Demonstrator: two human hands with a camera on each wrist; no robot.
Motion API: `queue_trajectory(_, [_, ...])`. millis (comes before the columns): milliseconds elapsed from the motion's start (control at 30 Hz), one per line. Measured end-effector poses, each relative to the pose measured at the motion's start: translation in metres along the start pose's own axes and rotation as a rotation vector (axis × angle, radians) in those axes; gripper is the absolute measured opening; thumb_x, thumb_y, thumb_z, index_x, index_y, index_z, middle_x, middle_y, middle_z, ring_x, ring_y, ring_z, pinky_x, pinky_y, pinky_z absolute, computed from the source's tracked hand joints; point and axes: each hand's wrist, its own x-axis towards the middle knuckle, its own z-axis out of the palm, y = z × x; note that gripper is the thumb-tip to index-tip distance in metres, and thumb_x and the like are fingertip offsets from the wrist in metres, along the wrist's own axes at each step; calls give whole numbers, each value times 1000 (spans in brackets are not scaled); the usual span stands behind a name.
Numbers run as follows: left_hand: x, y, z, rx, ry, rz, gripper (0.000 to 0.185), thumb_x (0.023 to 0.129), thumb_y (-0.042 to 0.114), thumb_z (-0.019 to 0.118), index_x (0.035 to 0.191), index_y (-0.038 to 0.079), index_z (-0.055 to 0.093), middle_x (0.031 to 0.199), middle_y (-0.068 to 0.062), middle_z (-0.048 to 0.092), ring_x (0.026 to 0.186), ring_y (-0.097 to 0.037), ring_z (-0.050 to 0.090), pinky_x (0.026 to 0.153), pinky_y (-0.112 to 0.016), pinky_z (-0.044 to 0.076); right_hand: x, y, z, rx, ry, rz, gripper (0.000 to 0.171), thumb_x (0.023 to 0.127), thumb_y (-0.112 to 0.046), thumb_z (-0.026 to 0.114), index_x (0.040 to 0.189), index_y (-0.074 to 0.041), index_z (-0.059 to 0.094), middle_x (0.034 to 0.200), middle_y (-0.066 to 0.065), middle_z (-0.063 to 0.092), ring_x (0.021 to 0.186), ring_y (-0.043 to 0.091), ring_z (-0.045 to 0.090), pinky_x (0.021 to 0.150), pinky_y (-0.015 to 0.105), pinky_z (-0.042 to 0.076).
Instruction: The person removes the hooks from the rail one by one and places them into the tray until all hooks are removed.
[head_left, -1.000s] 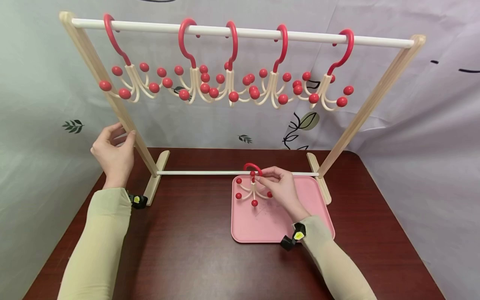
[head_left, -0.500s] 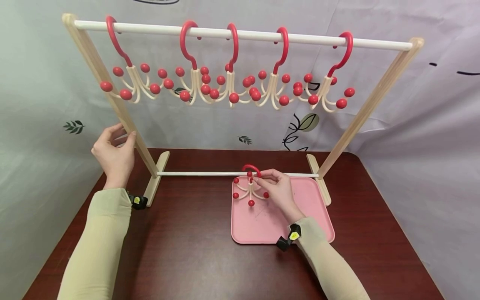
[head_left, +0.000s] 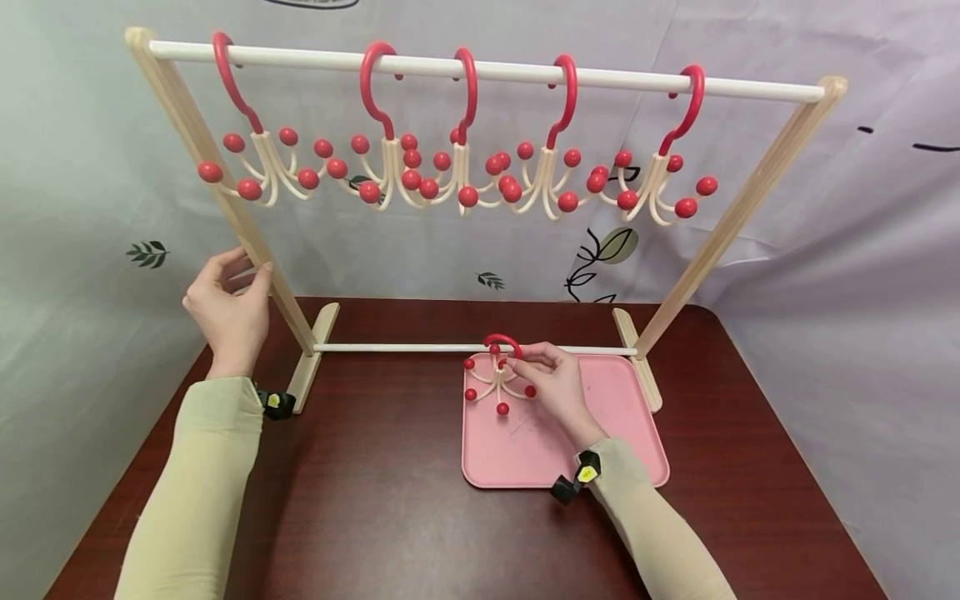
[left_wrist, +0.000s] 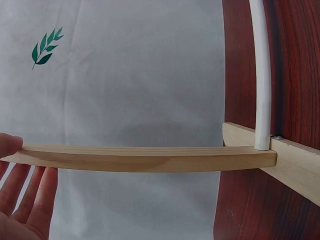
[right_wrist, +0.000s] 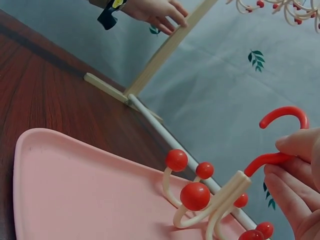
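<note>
Right hand (head_left: 553, 385) found pinching the hook (head_left: 498, 372) by its red neck, fingers (right_wrist: 295, 145) curled round the stem just below the crook. Hook held upright over the far left corner of the tray (head_left: 630, 433), its cream prongs and red balls spread out below and left of the fingertips; whether the lowest ball touched the tray could not be told. Lower rod (head_left: 397, 347) noted just beyond the fingertips, running level behind the crook. Left hand (head_left: 227, 307) observed at the left post (head_left: 225, 200) of the rack, thumb set against the near edge of the wood and fingers (left_wrist: 27, 192) lying straight and loose behind it, not wrapped round. Post foot (head_left: 311, 354) seen below and to the right of that hand, on the table (head_left: 360, 500). Five more hooks (head_left: 459, 125) recorded hanging in a row from the top rail (head_left: 487, 65), well above both hands. Leaf-print cloth (head_left: 480, 258) noted behind the rack.
</note>
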Motion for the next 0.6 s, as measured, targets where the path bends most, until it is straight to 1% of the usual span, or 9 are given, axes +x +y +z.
queue_trajectory(133, [0,0,0,-7,2,7,30,92,28,77,122,25,76,114,1,74,90,-4,69,85,-21,55,-1,2,0,8,7,-20,24,87,0,80,108,6,71,102,18,74,89,15,74,75,24,59])
queue_trajectory(267, [-1,0,0,-7,3,8,30,92,28,77,122,24,76,114,1,74,90,-3,69,85,-21,55,-2,2,0,0,4,-33,26,86,-1,81,111,3,73,102,17,74,91,19,74,75,25,59])
queue_trajectory(400, [0,0,0,-3,3,4,30,92,28,77,122,25,76,114,1,74,90,-3,69,85,-21,55,-2,2,-3,-6,-2,-46,32,86,-2,82,116,0,73,108,15,74,95,22,73,79,26,59])
queue_trajectory(533, [0,0,0,-5,1,-1,31,92,29,77,122,25,76,114,1,74,90,-4,69,85,-21,55,-1,0,-9,5,-1,-84,34,85,-4,83,118,-1,73,113,13,74,100,23,72,84,29,58])
queue_trajectory(600, [0,0,0,-8,1,-2,31,92,28,77,122,25,76,114,1,74,90,-4,69,85,-21,55,-2,-1,-13,23,-6,-108,35,85,-5,83,118,0,73,115,14,73,102,23,72,85,31,58])
